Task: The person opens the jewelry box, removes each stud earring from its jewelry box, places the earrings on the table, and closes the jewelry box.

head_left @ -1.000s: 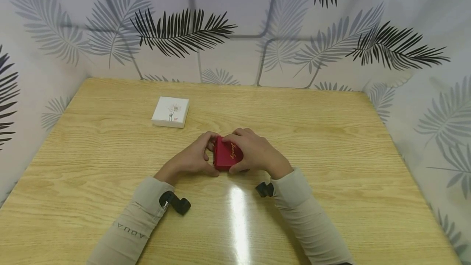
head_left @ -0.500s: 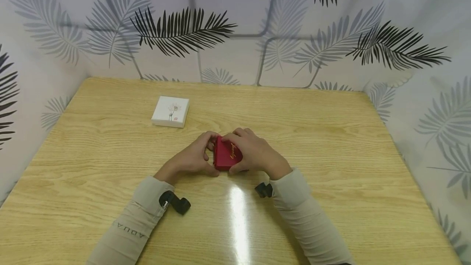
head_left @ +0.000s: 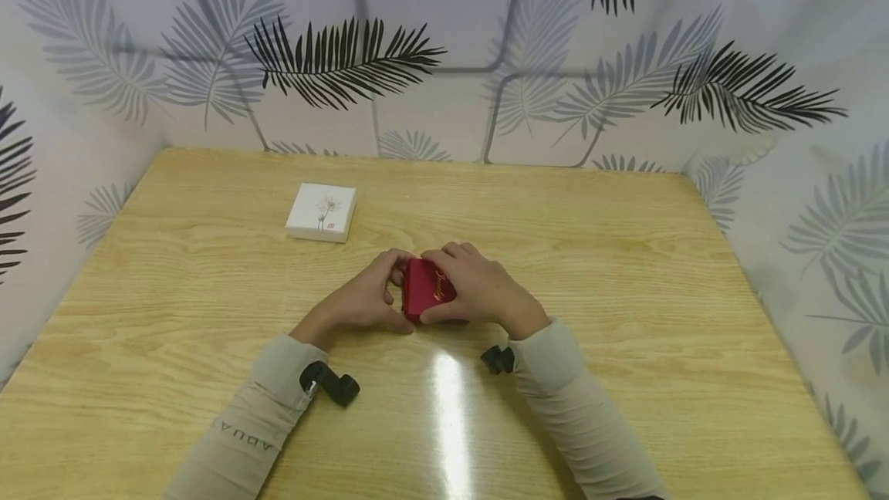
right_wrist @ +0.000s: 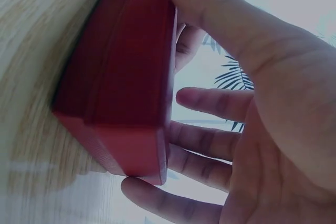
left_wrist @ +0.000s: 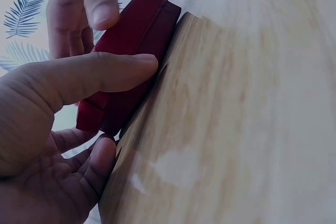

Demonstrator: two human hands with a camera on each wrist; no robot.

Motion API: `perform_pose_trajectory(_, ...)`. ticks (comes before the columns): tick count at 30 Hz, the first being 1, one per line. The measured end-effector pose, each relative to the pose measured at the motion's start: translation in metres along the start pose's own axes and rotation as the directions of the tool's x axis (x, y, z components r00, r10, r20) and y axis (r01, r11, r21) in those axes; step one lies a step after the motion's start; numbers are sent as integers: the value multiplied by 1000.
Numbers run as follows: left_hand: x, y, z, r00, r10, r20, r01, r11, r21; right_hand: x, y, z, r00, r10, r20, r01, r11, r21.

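A small red jewelry box (head_left: 425, 288) with gold script on its lid sits on the table between both hands. My left hand (head_left: 364, 295) holds its left side. In the left wrist view, the left thumb (left_wrist: 105, 74) lies along the box's front side, across the line between lid and base. Over the right part of the lid arches my right hand (head_left: 486, 292), its thumb at the front edge and its fingers towards the far side. The right wrist view shows the box (right_wrist: 126, 77) lid and base together, with the right thumb (right_wrist: 210, 9) on the lid's edge.
A flat white box (head_left: 322, 211) with a flower print lies behind and to the left of the hands. The wooden table (head_left: 625, 253) ends at a leaf-patterned cloth (head_left: 444, 83) at the back and sides.
The right thumb has slid a little to the left along the front edge of the red jewelry box. The left hand and the white box stay where they were.
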State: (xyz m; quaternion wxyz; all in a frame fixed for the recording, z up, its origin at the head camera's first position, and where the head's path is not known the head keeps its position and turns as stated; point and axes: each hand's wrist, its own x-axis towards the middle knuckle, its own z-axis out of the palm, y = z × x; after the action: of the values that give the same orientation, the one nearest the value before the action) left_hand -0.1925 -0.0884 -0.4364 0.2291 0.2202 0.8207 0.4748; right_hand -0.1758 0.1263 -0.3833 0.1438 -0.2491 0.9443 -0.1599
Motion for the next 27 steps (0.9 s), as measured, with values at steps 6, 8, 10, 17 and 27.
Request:
perform_pose_trajectory(6,0,0,-1,1000,4,4,-4,1000,-5,2,0,1,1000,5,-6,-5,1000,-6)
perform_pose_trajectory(8,1,0,-1,1000,1,5,-1,1000,-7,3,0,1,1000,7,-8,-7,1000,-6)
perform_pose_trajectory(10,1,-1,-1,1000,-1,4,1,1000,-8,3,-1,1,1000,11,-9,-11,1000,-6)
perform_pose_trajectory(17,-1,-1,-2,1000,-9,7,9,1000,-1,4,-3,2,1000,22,-12,-21,1000,11)
perform_pose_trajectory(27,-1,0,-3,1000,0,19,0,1000,-2,5,-2,2,999,28,-25,-26,999,47)
